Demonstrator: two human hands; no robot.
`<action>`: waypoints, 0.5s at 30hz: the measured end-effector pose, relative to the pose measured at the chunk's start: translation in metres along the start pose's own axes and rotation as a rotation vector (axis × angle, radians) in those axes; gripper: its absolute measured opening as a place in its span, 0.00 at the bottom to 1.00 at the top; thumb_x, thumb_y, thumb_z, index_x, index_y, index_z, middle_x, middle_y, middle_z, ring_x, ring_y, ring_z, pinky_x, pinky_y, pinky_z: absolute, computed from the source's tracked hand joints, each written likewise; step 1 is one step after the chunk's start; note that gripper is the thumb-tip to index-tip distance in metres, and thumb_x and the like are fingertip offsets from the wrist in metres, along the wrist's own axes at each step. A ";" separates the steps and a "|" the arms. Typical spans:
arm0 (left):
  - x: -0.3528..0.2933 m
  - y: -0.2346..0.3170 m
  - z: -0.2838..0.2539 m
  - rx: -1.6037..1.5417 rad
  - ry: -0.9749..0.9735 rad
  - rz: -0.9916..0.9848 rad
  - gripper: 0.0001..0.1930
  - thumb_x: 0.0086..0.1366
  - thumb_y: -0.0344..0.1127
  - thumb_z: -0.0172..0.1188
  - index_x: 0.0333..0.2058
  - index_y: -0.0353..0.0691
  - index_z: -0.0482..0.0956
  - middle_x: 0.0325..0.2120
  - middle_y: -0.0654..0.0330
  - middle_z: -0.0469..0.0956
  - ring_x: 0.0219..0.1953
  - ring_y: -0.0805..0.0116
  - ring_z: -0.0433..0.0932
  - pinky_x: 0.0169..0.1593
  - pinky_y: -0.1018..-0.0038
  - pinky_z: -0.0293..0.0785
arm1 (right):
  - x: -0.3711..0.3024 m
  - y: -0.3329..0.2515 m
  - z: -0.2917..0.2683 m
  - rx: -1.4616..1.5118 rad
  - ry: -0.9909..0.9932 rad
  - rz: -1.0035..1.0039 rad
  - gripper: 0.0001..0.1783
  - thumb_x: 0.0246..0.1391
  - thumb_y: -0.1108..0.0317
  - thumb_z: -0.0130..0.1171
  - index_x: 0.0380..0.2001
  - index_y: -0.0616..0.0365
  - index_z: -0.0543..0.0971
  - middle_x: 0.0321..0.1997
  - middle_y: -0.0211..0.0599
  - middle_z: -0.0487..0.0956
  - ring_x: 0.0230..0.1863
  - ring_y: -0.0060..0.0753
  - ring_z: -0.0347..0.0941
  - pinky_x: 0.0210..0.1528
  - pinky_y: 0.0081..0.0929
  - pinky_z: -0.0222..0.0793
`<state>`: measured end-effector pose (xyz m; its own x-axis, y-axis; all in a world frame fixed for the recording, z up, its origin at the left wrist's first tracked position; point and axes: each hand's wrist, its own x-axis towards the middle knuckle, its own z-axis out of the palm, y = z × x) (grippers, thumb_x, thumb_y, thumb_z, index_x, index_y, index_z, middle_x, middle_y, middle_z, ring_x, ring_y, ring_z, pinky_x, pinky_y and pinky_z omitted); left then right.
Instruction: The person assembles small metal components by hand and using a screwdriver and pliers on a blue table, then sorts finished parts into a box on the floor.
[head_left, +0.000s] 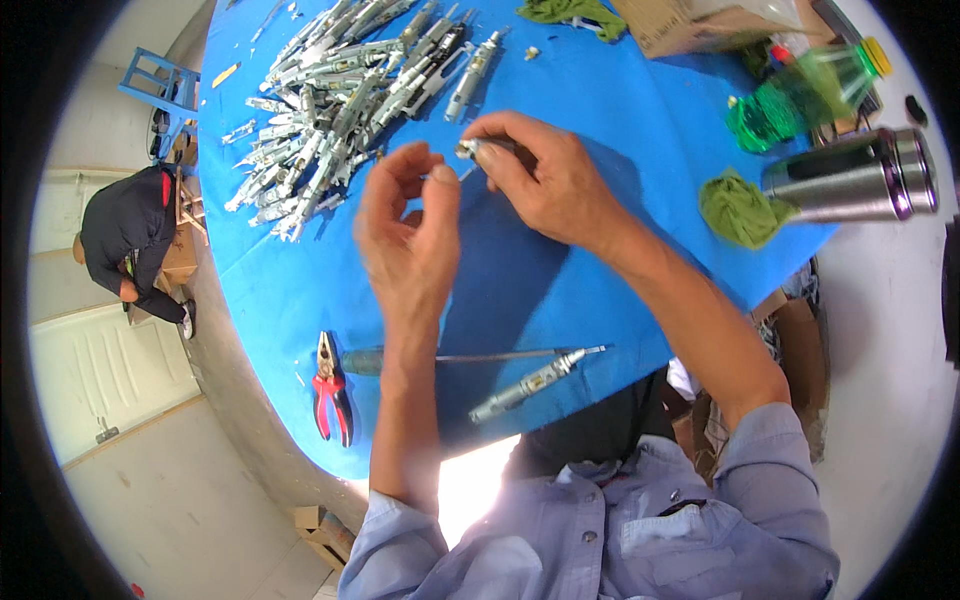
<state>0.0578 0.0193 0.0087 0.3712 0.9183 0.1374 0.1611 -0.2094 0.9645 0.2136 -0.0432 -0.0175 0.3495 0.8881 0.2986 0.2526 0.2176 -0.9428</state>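
My right hand (550,180) is closed, its thumb and forefinger pinching a small metal part (466,149) over the blue-covered table. A thin pale rod (468,173) shows just below that part, between my hands. Close by on the left, my left hand (410,230) is raised with its fingers curled toward the thumb; what they hold, if anything, I cannot make out. Beyond my hands lies a heap of silvery metal cylinders (330,110). One cylinder (473,75) rests at the heap's right side, and another (530,384) lies near me beside a long screwdriver (363,361).
Red-handled pliers (331,390) lie at the near left. At the right are a steel flask (850,175), a green plastic bottle (790,100) and a green cloth (742,208). A cardboard box (670,25) stands far right. A person in dark clothes (130,225) bends over beyond the table's left edge.
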 end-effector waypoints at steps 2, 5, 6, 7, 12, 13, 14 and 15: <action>-0.002 0.015 -0.003 -0.045 0.012 -0.009 0.18 0.72 0.35 0.65 0.55 0.31 0.80 0.43 0.55 0.85 0.38 0.76 0.81 0.34 0.80 0.77 | -0.002 0.007 0.006 -0.052 0.022 -0.085 0.08 0.65 0.72 0.59 0.45 0.61 0.82 0.36 0.44 0.83 0.33 0.39 0.81 0.36 0.35 0.75; -0.009 0.048 -0.013 0.005 -0.012 0.103 0.16 0.71 0.36 0.66 0.51 0.31 0.82 0.39 0.56 0.85 0.35 0.76 0.80 0.34 0.79 0.77 | -0.004 0.004 0.009 -0.159 0.017 -0.137 0.09 0.65 0.69 0.59 0.45 0.60 0.82 0.36 0.46 0.83 0.33 0.41 0.81 0.37 0.39 0.76; -0.012 0.059 -0.018 0.049 -0.031 0.136 0.16 0.71 0.36 0.67 0.50 0.30 0.83 0.37 0.57 0.85 0.35 0.76 0.80 0.34 0.79 0.77 | -0.003 0.002 0.008 -0.177 0.012 -0.107 0.10 0.65 0.68 0.60 0.45 0.60 0.82 0.36 0.46 0.83 0.33 0.41 0.81 0.37 0.39 0.76; -0.017 0.066 -0.022 0.093 -0.051 0.170 0.15 0.71 0.36 0.67 0.49 0.30 0.83 0.36 0.57 0.85 0.34 0.76 0.81 0.34 0.79 0.77 | -0.004 -0.002 0.007 -0.148 0.010 -0.028 0.11 0.65 0.65 0.60 0.44 0.59 0.82 0.34 0.44 0.84 0.32 0.40 0.80 0.37 0.38 0.76; -0.090 0.073 -0.052 0.268 -0.242 0.177 0.10 0.68 0.33 0.69 0.44 0.34 0.85 0.34 0.59 0.85 0.33 0.75 0.80 0.37 0.78 0.76 | -0.031 -0.017 -0.009 -0.088 0.181 -0.046 0.10 0.69 0.66 0.58 0.47 0.59 0.82 0.32 0.31 0.81 0.30 0.19 0.76 0.33 0.23 0.74; -0.109 0.067 -0.060 0.374 -0.280 0.230 0.10 0.67 0.33 0.70 0.44 0.35 0.85 0.35 0.59 0.85 0.33 0.74 0.80 0.38 0.78 0.76 | -0.044 -0.023 -0.017 -0.081 0.213 -0.044 0.10 0.69 0.66 0.58 0.47 0.60 0.82 0.32 0.31 0.81 0.30 0.19 0.76 0.33 0.22 0.74; -0.127 0.060 -0.064 0.401 -0.288 0.208 0.10 0.66 0.32 0.70 0.43 0.36 0.85 0.36 0.58 0.84 0.34 0.70 0.81 0.38 0.75 0.77 | -0.059 -0.029 -0.024 -0.067 0.274 -0.021 0.10 0.68 0.67 0.59 0.45 0.61 0.82 0.31 0.31 0.81 0.30 0.18 0.75 0.32 0.23 0.73; -0.144 0.054 -0.069 0.434 -0.292 0.181 0.10 0.65 0.32 0.70 0.43 0.37 0.84 0.37 0.57 0.84 0.36 0.66 0.82 0.39 0.72 0.79 | -0.077 -0.037 -0.030 -0.046 0.331 0.002 0.09 0.67 0.68 0.60 0.44 0.62 0.82 0.29 0.32 0.81 0.29 0.18 0.74 0.31 0.23 0.71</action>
<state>-0.0501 -0.1014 0.0568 0.6566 0.7361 0.1644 0.4102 -0.5314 0.7411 0.2046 -0.1314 -0.0010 0.6224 0.7070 0.3359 0.2895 0.1907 -0.9380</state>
